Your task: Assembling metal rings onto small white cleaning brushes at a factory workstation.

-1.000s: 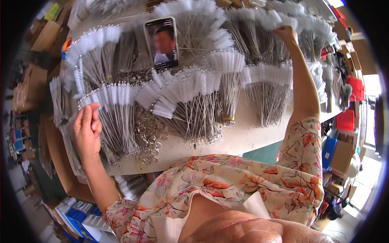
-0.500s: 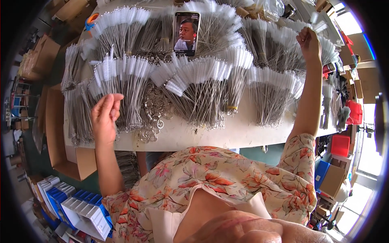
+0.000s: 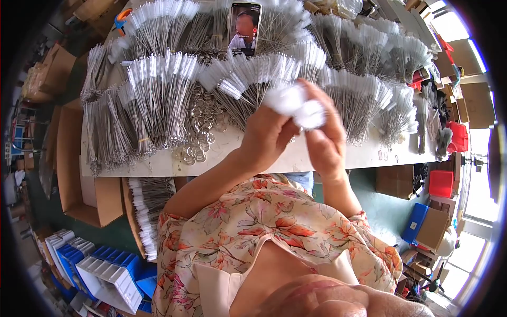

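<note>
My left hand (image 3: 266, 138) and my right hand (image 3: 326, 136) meet above the table's front edge, right of the middle. White bristle heads of wire-stemmed tube brushes (image 3: 310, 114) stick up between them, blurred by motion. The left hand's fingers are curled round one side of these brushes. My right hand's fingers and thumb close on the other side. The brushes' stems are mostly hidden by the hands. Behind the hands stand bunches of similar brushes (image 3: 162, 98), heads up, and a pile of metal rings (image 3: 200, 124) lies to the left.
A phone (image 3: 244, 29) leans upright among the far brush bunches. An orange tape roll (image 3: 123, 16) is at the far left. An open carton (image 3: 87, 174) stands left of the table (image 3: 227, 165). Below it are more brushes (image 3: 146, 222) and blue and white bins (image 3: 108, 280).
My right hand has come from the far right bunches to the middle. My left hand has moved right from the left bunches, and both are now together at the white brushes.
</note>
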{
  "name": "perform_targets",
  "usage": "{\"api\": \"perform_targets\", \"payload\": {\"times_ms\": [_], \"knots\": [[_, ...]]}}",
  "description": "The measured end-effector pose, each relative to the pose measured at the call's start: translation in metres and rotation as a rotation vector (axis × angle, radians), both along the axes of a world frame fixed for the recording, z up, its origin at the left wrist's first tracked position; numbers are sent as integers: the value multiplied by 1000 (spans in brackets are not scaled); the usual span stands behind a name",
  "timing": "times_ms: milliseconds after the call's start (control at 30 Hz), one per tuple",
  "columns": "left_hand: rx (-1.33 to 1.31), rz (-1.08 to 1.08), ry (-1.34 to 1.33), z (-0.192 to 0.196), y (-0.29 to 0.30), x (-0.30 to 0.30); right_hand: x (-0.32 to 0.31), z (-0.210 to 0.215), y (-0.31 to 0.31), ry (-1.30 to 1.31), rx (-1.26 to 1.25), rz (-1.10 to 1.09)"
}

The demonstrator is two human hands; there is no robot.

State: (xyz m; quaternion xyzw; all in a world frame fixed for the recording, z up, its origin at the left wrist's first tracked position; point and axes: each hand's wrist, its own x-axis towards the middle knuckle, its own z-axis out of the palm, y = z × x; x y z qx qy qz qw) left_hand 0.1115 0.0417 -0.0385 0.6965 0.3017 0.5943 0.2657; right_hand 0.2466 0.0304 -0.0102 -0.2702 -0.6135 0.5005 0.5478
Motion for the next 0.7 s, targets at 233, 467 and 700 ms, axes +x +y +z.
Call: {"api": "perform_targets", "payload": {"times_ms": [233,467,700], "knots": [[331,-45,-50,-26,-9,8,20,-38,-2,438,-589,134],[274,169,288,-18,-8,-40,28,-24,10,284,-525,112],[-384,-377,-206,-19,-31,-39,-18,-27,-13,-531,-352,265]]}}
